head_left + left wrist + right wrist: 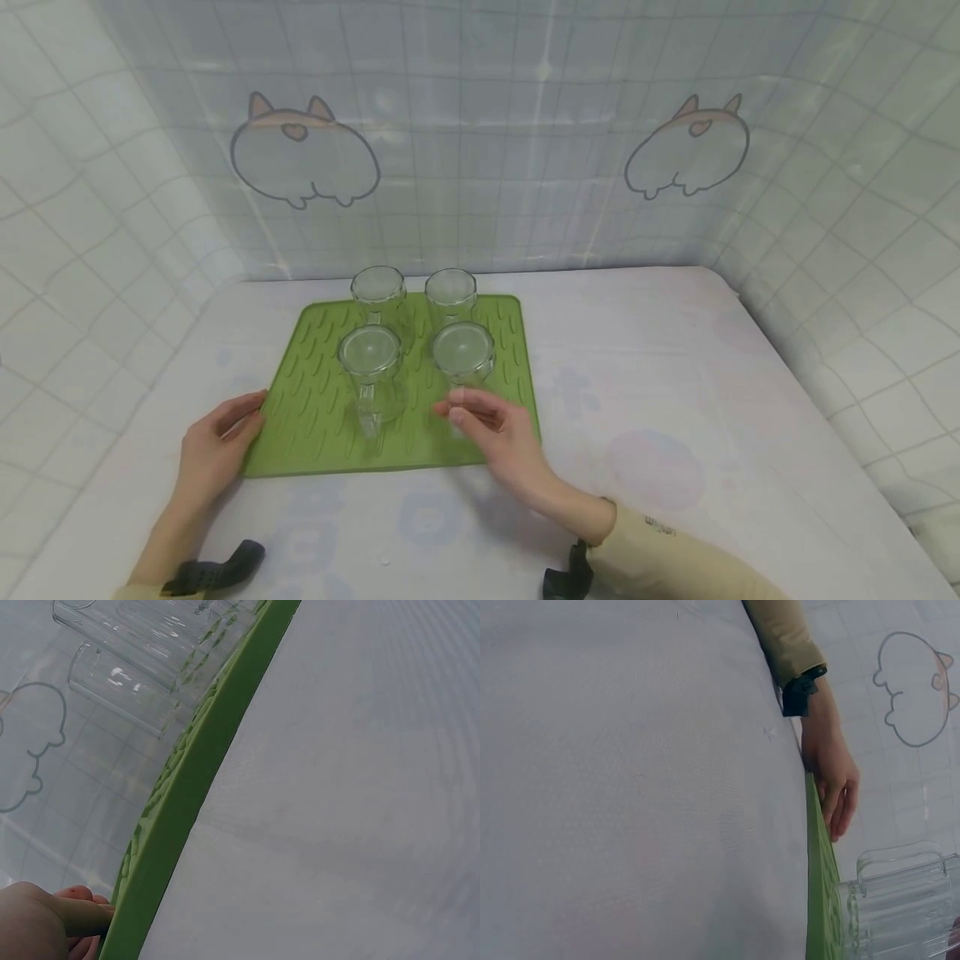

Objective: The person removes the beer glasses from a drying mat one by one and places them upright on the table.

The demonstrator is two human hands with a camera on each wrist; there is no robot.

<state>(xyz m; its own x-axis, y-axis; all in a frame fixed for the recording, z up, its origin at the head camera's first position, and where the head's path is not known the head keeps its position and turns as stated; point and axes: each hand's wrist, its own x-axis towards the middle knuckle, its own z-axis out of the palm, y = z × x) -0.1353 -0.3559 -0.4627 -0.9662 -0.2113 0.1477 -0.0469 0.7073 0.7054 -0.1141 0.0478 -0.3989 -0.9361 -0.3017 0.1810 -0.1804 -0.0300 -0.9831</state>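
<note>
Several clear glass mugs stand in two rows on a green ridged drying mat (315,433). The front right mug (463,350) and front left mug (371,352) have round glass discs on top and handles facing me. My right hand (498,429) pinches the front right mug's handle between thumb and fingers; only a sliver of it shows in the right wrist view. My left hand (213,450) rests with relaxed fingertips against the mat's left edge. In the left wrist view, the left thumb (82,916) touches the mat's green edge (180,799).
Behind the front pair stand a back left mug (378,285) and a back right mug (451,287). A white patterned cloth (652,367) covers the table. Grid-patterned curtains (495,167) with cartoon animal prints enclose the back and sides.
</note>
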